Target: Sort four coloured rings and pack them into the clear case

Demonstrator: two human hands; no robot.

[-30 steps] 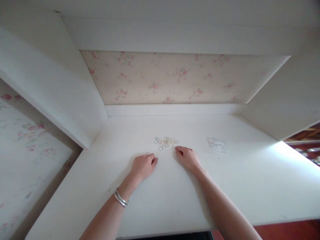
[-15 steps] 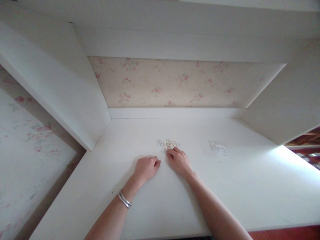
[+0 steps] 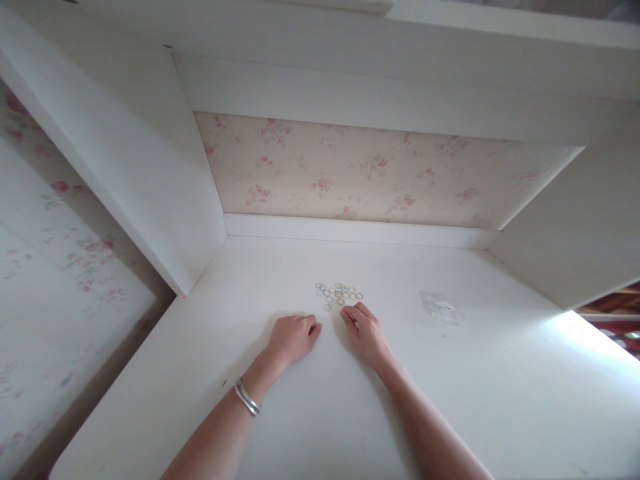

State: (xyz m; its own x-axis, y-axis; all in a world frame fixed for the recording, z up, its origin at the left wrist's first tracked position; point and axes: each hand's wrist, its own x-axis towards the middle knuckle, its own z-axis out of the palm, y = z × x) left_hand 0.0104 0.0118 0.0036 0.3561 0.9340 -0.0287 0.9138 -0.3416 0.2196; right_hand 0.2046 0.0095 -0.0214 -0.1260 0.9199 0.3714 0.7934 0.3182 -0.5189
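Several small thin rings [image 3: 339, 293] lie in a loose cluster on the white tabletop [image 3: 400, 400], some overlapping. Just on the near side of them is my right hand [image 3: 365, 331], thumb and index finger pinched together; whatever is between the fingertips is too small to make out. My left hand [image 3: 293, 338] rests on the tabletop to the left and nearer to me, its fingers curled into a fist. The inside of that fist is hidden. A silver bracelet [image 3: 247, 397] circles my left wrist.
A clear plastic bag [image 3: 441, 309] lies flat to the right of the rings. White side panels [image 3: 165, 200] and a low ledge [image 3: 360, 231] bound the tabletop, with floral wallpaper [image 3: 360, 170] behind. A white shelf [image 3: 350, 93] overhangs the back.
My right hand has drawn back slightly from the rings, showing more of them, with its fingertips still pinched. The left hand stays curled in place. The camera view has tilted a little.
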